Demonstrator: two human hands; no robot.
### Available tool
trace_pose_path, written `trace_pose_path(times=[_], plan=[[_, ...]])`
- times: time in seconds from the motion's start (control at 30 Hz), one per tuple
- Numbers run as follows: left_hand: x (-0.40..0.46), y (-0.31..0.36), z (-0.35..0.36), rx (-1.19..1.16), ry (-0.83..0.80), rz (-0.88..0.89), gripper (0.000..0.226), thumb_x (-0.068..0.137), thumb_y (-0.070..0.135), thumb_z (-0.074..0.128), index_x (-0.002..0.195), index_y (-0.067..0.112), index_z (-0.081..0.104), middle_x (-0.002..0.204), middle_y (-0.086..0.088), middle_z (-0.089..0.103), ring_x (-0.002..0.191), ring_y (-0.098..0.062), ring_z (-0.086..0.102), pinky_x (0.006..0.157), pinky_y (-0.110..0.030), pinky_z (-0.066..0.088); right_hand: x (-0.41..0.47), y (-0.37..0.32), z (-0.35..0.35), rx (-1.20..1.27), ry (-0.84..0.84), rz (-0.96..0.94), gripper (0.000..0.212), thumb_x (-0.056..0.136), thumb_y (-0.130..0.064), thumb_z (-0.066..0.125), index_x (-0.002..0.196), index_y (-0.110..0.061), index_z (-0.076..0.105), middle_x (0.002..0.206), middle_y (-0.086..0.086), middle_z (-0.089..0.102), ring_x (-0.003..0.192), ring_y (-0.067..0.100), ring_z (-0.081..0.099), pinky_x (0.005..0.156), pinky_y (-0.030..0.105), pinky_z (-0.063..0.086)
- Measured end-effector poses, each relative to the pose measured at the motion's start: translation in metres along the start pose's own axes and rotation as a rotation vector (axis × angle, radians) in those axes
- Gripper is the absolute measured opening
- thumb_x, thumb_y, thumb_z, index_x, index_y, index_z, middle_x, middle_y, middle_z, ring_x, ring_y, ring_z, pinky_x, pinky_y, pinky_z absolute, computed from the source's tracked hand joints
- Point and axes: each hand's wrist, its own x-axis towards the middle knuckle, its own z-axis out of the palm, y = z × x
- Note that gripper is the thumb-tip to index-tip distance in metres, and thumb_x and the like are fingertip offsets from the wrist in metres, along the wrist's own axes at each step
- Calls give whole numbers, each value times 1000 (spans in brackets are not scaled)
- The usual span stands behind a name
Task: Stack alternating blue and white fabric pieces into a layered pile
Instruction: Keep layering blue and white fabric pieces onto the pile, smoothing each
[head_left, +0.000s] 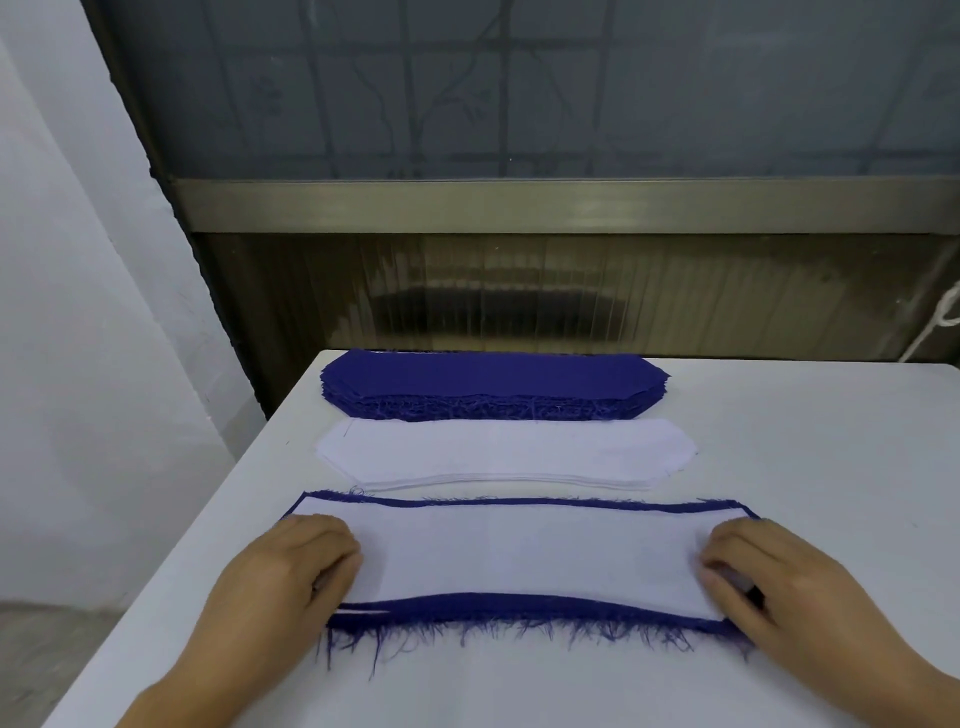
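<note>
Table: white table (779, 415) runs away from the person toward a dark ribbed panel and a frosted window beyond.
Layered pile: layered pile (524, 556) lies nearest the person, long side across the table. A white piece is on top; blue cloth shows as a thin border along its far edge and a thicker band along its near edge, with frayed blue threads trailing toward the person.
White stack: white stack (506, 452) sits just beyond the layered pile, apart from it by a narrow strip of table. Its pieces have clipped corners, and several thin layers show along the near edge.
Blue stack: blue stack (493, 384) lies farthest away, close to the table's back edge and just behind the white stack. It is the thickest of the three, with ragged threads along its near side.
Left hand: left hand (291, 566) rests on the left end of the layered pile, fingers curled at the edge of the top white piece; I cannot tell whether they pinch the cloth or only press on it.
Right hand: right hand (763, 577) lies on the right end of the pile, fingertips bent down onto the white piece near its corner; whether they grasp it I cannot tell.
</note>
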Motion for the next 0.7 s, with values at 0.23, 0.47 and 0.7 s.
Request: trace_pose_path(times=[0.23, 0.47, 0.7], plan=[[49, -4, 2, 290, -172, -247, 28, 89, 31, 58, 64, 18, 61, 65, 7, 51, 62, -12, 48, 55, -31, 45, 39, 11, -7, -285, -135, 107, 23, 65, -1, 77, 58, -11, 58, 60, 1, 52, 47, 22, 48, 40, 32, 40], [133, 44, 52, 54, -119, -104, 26, 94, 38, 52, 114, 28, 64, 112, 11, 61, 95, -8, 55, 80, -19, 44, 126, 8, 39, 40, -210, 211, 15, 95, -30, 53, 107, -26, 62, 106, -13, 58, 91, 6, 55, 76, 17, 44], [207, 53, 107, -109, -89, -113, 40, 97, 31, 50, 136, 20, 50, 137, 5, 52, 125, -13, 46, 103, -26, 36, 196, 26, 88, 188, -166, 406, 18, 95, -24, 54, 113, -21, 60, 115, -4, 59, 105, 14, 52, 90, 31, 48]])
